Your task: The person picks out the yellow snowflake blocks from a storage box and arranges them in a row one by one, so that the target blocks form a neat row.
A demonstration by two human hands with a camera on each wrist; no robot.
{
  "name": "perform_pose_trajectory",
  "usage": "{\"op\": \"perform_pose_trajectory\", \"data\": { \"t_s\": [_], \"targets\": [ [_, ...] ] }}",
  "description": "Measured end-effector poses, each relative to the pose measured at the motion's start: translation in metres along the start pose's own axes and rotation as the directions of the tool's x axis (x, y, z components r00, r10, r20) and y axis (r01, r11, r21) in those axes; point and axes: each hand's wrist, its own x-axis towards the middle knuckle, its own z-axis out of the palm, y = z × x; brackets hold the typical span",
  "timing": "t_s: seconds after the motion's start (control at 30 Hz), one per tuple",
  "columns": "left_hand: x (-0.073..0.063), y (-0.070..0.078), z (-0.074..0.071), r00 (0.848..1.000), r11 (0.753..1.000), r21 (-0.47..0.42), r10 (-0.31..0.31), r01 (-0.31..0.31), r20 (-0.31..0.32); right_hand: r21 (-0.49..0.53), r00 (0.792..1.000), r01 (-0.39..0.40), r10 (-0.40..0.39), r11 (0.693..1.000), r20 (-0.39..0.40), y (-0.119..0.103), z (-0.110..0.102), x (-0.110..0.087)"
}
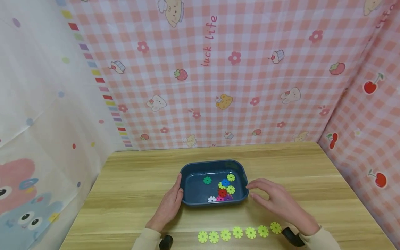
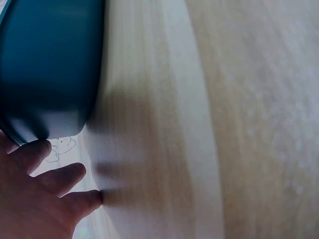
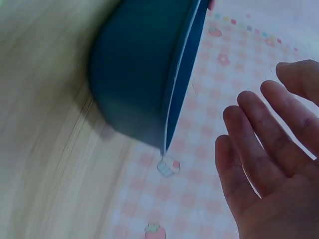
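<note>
A dark blue rectangular tray (image 1: 197, 194) stands on the wooden table with several notched plastic discs in it: yellow-green, blue, red, pink, purple, white and a lone green disc (image 1: 207, 180). At its left end my left hand (image 1: 170, 205) touches the rim and outer wall, fingers loosely spread; the left wrist view shows fingertips (image 2: 42, 147) against the wall, thumb hidden. My right hand (image 1: 275, 199) is by the right end, fingers extended and nothing held. In the right wrist view these fingers (image 3: 254, 144) stand apart from the tray wall (image 3: 134, 74).
Between me and the tray lies a row of several yellow-green discs (image 1: 238, 232), its right end close to the black strap (image 1: 292, 236) on my right wrist. A pink checked cloth (image 1: 218, 121) hangs behind the table (image 1: 140, 173), with more cloth on both sides.
</note>
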Motion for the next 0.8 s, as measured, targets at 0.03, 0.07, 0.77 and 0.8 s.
{"op": "perform_pose_trajectory", "data": {
  "t_s": [0.03, 0.07, 0.77, 0.8],
  "targets": [
    [0.000, 0.000, 0.000, 1.000, 1.000, 0.001, -0.001, 0.001, 0.001, 0.013, 1.000, 0.005, -0.005, 1.000, 0.018, -0.002, 0.002, 0.005],
    [0.000, 0.000, 0.000, 1.000, 1.000, 0.001, -0.004, 0.004, 0.003, 0.031, 0.999, 0.006, -0.007, 1.000, 0.040, -0.003, 0.005, 0.010],
    [0.003, -0.002, -0.001, 1.000, 0.998, 0.069, 0.014, -0.013, -0.010, -0.002, 0.934, -0.096, 0.091, 0.995, 0.346, -0.010, 0.069, 0.078],
    [0.003, -0.001, -0.001, 1.000, 0.997, 0.080, 0.017, -0.016, -0.010, -0.004, 0.926, -0.119, 0.113, 0.993, 0.359, -0.011, 0.071, 0.080]
  ]
}}
